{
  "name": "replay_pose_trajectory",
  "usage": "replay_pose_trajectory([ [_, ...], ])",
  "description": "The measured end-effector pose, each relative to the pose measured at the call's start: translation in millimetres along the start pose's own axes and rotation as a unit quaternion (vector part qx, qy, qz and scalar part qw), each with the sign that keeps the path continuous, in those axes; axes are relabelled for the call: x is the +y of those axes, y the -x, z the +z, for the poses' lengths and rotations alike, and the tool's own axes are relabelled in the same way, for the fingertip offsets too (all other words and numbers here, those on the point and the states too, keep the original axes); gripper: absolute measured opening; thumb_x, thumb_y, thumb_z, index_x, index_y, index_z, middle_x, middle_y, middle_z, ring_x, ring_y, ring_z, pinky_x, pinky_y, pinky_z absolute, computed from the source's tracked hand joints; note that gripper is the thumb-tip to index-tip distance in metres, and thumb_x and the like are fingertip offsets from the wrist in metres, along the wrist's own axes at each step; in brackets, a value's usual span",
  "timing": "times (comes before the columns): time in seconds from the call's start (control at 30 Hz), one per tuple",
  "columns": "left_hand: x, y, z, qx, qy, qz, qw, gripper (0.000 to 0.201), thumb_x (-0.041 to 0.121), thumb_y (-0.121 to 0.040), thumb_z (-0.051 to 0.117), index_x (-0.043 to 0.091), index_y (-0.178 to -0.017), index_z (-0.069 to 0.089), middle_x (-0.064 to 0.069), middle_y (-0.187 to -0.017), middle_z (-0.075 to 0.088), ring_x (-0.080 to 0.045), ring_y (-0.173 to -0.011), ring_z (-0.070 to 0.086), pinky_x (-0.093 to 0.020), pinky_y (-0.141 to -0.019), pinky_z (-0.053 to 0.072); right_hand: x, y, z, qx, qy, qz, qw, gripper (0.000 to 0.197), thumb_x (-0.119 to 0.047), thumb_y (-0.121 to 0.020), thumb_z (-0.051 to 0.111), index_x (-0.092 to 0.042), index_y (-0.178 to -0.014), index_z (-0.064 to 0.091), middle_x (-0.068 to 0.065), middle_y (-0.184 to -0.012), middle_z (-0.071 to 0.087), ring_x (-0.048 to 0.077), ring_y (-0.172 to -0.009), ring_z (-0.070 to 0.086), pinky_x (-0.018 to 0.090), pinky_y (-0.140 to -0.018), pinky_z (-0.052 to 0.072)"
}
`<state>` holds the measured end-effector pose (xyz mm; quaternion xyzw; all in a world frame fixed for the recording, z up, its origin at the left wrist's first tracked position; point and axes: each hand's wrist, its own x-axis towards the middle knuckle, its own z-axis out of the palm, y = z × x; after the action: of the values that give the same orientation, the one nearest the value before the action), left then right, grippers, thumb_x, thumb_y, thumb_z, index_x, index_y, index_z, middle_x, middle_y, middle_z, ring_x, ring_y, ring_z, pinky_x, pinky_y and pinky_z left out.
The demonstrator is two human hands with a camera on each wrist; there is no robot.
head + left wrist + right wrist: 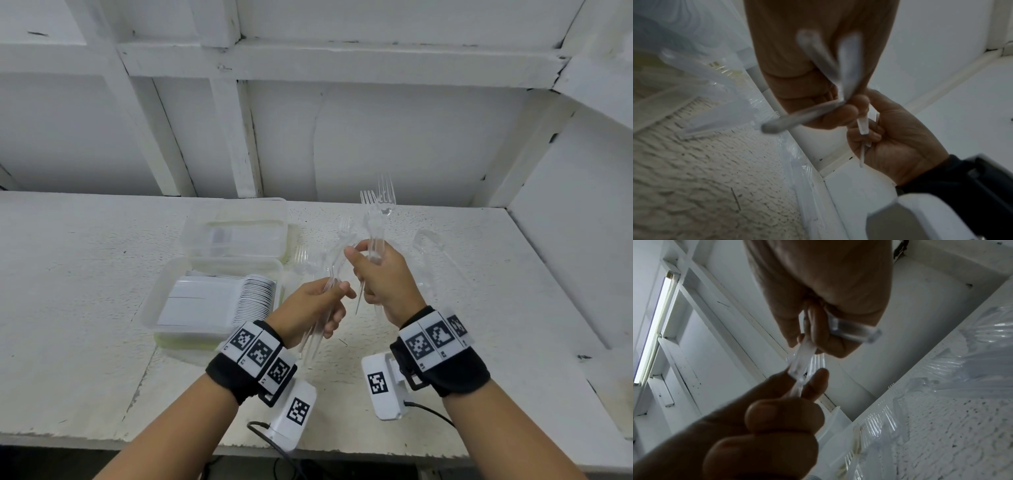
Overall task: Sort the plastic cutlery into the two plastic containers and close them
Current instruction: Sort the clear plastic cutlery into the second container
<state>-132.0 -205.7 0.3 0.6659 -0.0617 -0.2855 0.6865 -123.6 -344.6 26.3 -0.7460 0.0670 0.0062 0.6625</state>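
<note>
Both hands (346, 289) grip clear forks (375, 219); nr container (161, 301) holds white stack.

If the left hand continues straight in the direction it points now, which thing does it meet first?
Most likely the right hand. The left hand, gripping clear forks, points up and to the right, towards it, and the two nearly touch. Depth is unclear, but nothing else shows between them.

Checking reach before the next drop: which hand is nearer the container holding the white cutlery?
Left. The left hand hovers just right of that container; the right hand is farther right.
</note>
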Motion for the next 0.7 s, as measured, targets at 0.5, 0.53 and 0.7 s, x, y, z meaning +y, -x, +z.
replay_pose_trajectory([
  [0.5, -1, 3, 5, -0.004, 0.026, -0.006, 1.000, 0.022, 0.034, -0.098, 0.040, 0.015, -0.099, 0.053, 0.001, -0.063, 0.053, -0.011, -0.050, 0.051, -0.023, -0.049, 0.046, 1, 4, 10, 0.078, 0.049, -0.023, 0.995, 0.026, -0.021, -0.088, 0.060, -0.011, -0.066, 0.048, 0.001, -0.053, 0.050, 0.003, -0.035, 0.042, 0.015, -0.035, 0.030],
  [0.53, -1, 3, 5, -0.002, 0.026, -0.006, 1.000, 0.023, 0.035, -0.098, 0.040, 0.016, -0.099, 0.053, 0.001, -0.061, 0.050, -0.010, -0.048, 0.047, -0.021, -0.047, 0.043, 1, 4, 11, 0.067, 0.052, -0.026, 0.996, 0.025, -0.024, -0.088, 0.061, -0.009, -0.071, 0.051, 0.000, -0.053, 0.050, 0.001, -0.033, 0.043, 0.013, -0.035, 0.030],
  [0.7, -1, 5, 1, 0.018, 0.049, -0.001, 0.999, 0.027, 0.035, -0.098, 0.038, 0.013, -0.099, 0.054, 0.004, -0.056, 0.039, -0.007, -0.043, 0.033, -0.017, -0.041, 0.030, 7, 4, 6, 0.047, 0.078, -0.034, 0.995, 0.018, -0.024, -0.090, 0.058, -0.006, -0.088, 0.057, 0.000, -0.059, 0.047, 0.010, -0.050, 0.041, 0.019, -0.043, 0.032],
])
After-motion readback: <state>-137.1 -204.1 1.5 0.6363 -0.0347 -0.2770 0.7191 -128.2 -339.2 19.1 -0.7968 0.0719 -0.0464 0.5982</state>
